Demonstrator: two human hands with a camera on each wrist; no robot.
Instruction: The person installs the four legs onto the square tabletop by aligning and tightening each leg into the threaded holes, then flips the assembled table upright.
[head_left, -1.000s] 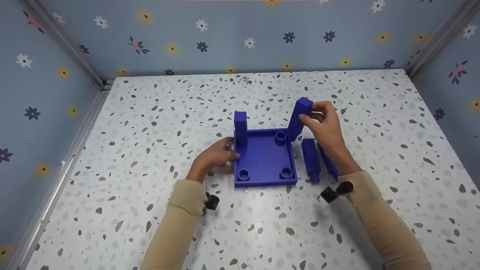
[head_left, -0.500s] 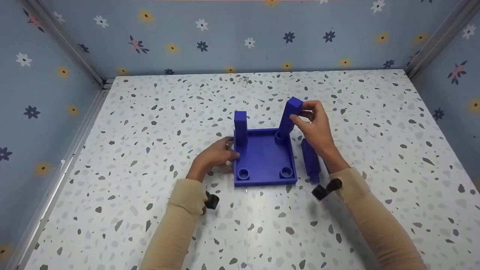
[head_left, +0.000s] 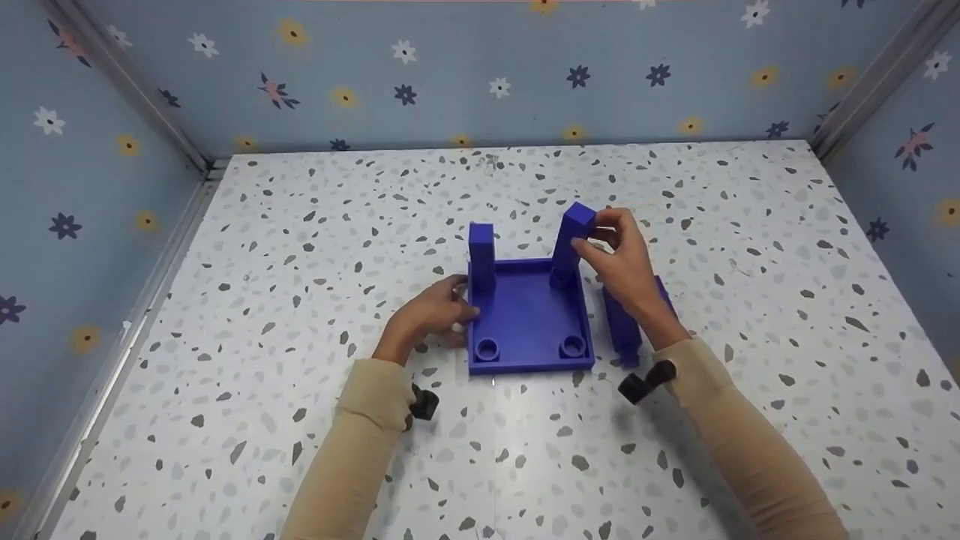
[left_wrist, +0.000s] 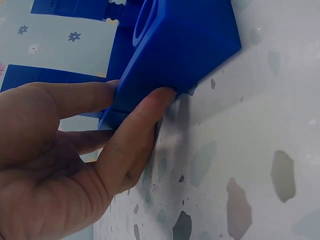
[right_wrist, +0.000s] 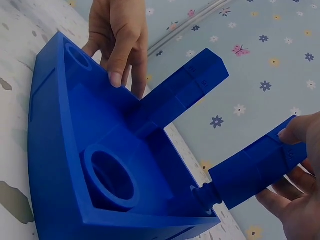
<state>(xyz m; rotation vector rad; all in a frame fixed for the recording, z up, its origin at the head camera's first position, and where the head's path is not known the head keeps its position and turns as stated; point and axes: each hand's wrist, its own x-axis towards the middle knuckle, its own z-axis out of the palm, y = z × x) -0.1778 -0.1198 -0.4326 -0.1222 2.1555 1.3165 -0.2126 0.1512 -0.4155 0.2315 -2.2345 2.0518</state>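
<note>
A square blue tabletop (head_left: 531, 319) with a raised rim lies underside up. One table leg (head_left: 481, 255) stands upright in its far left corner. My left hand (head_left: 431, 311) grips the left rim, thumb over the edge and fingers outside it, as the left wrist view also shows. Near its top end, my right hand (head_left: 630, 262) pinches a second table leg (head_left: 568, 244), slightly tilted, over the far right corner. In the right wrist view the threaded end (right_wrist: 206, 196) of this leg sits at the corner socket, part of its thread still showing. Two round sockets (head_left: 487, 349) show at the near corners.
Right of the tabletop lie two more blue legs, one loose leg (head_left: 622, 330) in plain view and another leg (head_left: 664, 294) mostly hidden under my right wrist. The speckled white table (head_left: 360, 202) is bounded by flowered panels (head_left: 450, 67) at the back and sides.
My right hand has moved left and slightly down, bringing the second leg from beyond the right rim onto the far right corner, more upright now. The left hand has stayed on the rim.
</note>
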